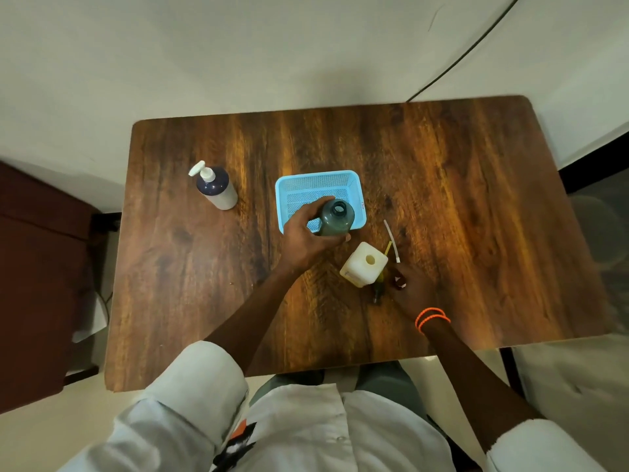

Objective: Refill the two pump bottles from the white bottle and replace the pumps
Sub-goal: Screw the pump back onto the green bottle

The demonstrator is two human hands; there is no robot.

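Left-hand fingers (308, 216) curl round the grey bottle (335, 218); right hand (413, 289) pinches a pump (399, 281).

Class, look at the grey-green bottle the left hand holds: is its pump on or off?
Off. The grey-green bottle shows a bare open neck, gripped by the left hand.

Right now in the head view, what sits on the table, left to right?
Pump bottle → left hand gripping the open grey bottle over the blue basket → white bottle → right hand by the loose pumps.
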